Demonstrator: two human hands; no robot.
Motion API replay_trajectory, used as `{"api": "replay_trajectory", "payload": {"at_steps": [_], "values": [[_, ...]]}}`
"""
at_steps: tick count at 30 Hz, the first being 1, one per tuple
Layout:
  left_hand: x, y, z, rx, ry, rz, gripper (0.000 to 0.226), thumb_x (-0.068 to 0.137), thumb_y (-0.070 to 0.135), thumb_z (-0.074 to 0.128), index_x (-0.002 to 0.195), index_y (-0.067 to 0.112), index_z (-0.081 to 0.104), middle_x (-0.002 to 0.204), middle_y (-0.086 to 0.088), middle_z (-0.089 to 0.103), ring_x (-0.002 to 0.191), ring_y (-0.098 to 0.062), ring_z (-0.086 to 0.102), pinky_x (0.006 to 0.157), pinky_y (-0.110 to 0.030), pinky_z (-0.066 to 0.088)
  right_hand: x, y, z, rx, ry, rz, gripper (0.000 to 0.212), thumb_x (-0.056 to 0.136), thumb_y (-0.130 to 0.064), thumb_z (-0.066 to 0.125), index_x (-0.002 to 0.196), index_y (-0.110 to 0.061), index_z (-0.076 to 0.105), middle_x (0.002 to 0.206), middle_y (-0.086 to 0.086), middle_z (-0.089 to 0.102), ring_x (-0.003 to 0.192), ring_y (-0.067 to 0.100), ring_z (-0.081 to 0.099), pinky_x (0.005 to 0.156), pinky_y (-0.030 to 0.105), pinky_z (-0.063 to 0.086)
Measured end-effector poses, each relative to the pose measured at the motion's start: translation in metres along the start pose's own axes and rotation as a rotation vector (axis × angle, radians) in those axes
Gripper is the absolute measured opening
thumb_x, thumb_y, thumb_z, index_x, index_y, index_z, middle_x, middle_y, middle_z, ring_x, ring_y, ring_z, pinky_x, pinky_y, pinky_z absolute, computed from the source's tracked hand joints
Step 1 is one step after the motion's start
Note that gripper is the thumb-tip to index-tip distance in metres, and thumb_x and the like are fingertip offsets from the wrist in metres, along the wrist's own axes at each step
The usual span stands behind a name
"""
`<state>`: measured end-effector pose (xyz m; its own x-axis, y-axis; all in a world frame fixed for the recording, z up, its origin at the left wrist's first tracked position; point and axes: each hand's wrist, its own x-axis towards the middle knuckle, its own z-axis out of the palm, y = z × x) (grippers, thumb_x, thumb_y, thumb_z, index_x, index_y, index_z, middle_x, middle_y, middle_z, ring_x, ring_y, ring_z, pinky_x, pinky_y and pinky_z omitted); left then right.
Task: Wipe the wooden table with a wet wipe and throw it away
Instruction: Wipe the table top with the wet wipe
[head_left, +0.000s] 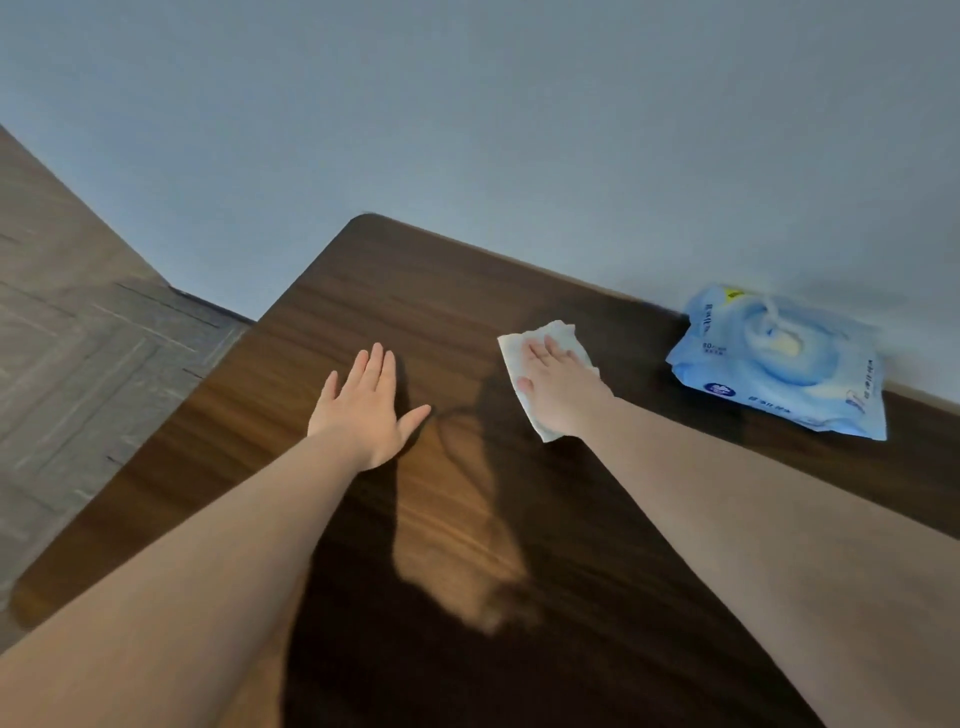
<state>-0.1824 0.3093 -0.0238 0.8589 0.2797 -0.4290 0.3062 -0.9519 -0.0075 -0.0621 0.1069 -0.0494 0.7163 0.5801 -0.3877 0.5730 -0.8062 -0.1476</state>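
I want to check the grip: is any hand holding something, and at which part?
Nothing is gripped. The right hand lies flat on the middle of the wipe, pressing it on the table. The left hand is empty.

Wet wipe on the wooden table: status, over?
Right hand flat, pressing white wet wipe onto dark wooden table. Left hand open, palm down. Blue wipes packet at right edge, clear of the wipe.
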Motion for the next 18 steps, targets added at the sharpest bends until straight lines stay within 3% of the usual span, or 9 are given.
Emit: {"api": "replay_trajectory", "payload": {"at_steps": [5,11,18], "values": [[-0.007,-0.026,0.030,0.002,-0.041,-0.089,0.098,0.079,0.079,0.008,0.149,0.012,-0.012,0.159,-0.005,-0.015,0.146,-0.021,-0.013,0.117,-0.044,0.000,0.022,-0.037,0.017,0.076,0.020,-0.034,0.057,0.102,-0.036,0.015,0.150,-0.010,-0.003,0.161,0.006,-0.007,0.148,0.021,-0.008,0.118,0.039,-0.004],[-0.008,-0.029,0.056,-0.096,0.147,-0.100,0.097,0.078,0.080,0.002,0.151,0.017,-0.007,0.160,-0.001,-0.011,0.146,-0.017,-0.012,0.117,-0.043,-0.005,0.065,-0.090,0.014,0.117,0.037,-0.159,0.055,0.103,-0.035,0.016,0.151,-0.014,-0.001,0.161,0.001,-0.007,0.147,0.018,-0.008,0.118,0.037,-0.006],[-0.007,-0.030,0.062,-0.169,0.226,-0.080,0.096,0.077,0.082,0.002,0.150,0.021,-0.009,0.159,0.002,-0.012,0.145,-0.015,-0.013,0.118,-0.043,-0.006,0.107,-0.154,0.007,0.117,0.041,-0.294,0.053,0.103,-0.033,0.014,0.151,-0.014,0.003,0.161,0.002,-0.001,0.148,0.019,-0.004,0.118,0.039,-0.004]]}}
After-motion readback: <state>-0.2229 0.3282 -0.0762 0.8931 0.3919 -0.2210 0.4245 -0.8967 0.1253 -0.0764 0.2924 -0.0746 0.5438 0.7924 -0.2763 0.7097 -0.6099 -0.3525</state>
